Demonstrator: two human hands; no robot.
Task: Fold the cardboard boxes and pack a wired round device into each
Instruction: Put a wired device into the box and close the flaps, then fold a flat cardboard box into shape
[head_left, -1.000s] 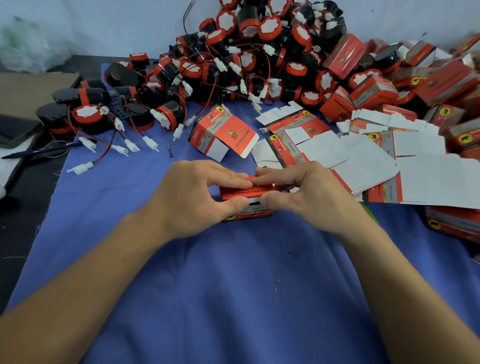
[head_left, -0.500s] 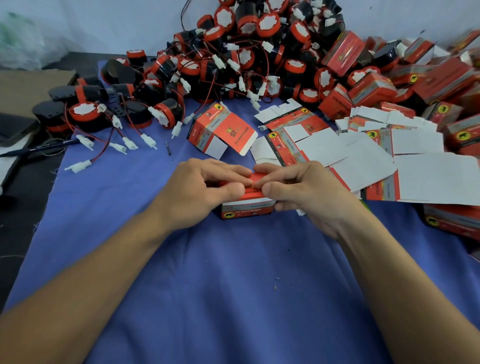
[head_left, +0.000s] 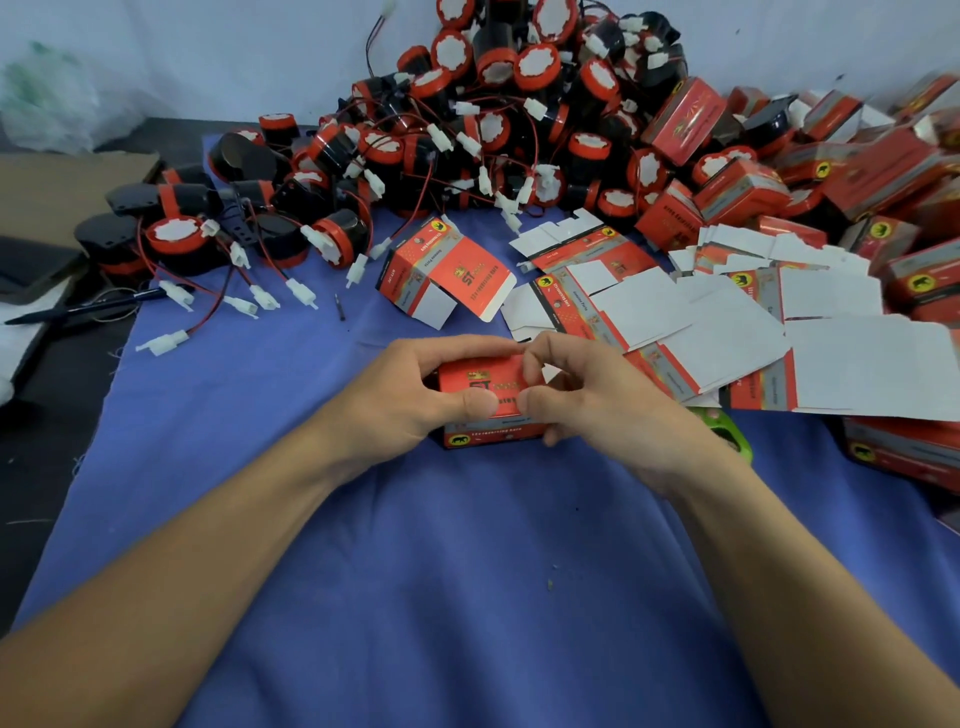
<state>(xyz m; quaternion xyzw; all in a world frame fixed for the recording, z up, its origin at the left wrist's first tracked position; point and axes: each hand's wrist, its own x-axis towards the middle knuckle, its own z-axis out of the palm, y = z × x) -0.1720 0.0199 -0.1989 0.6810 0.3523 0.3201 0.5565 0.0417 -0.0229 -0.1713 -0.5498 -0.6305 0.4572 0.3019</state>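
A small red cardboard box (head_left: 488, 382) sits on the blue cloth (head_left: 415, 571) at the centre, held from both sides. My left hand (head_left: 415, 395) grips its left end, thumb on the front face. My right hand (head_left: 587, 395) grips the right end, thumb and fingers pinching the red top flap. What the box holds is hidden. A heap of black and red wired round devices (head_left: 467, 130) with white plugs lies behind. A half-folded box (head_left: 441, 270) stands just beyond my hands. Flat box blanks (head_left: 727, 322) spread out to the right.
Closed red boxes (head_left: 883, 171) pile up at the back right and at the right edge (head_left: 904, 447). A green object (head_left: 727, 431) peeks out under my right wrist. A black pen (head_left: 93, 306) and brown cardboard (head_left: 67, 176) lie off the cloth at the left.
The red top flap has come further over the box, showing its printed face. Both thumbs have slid onto the front of it.
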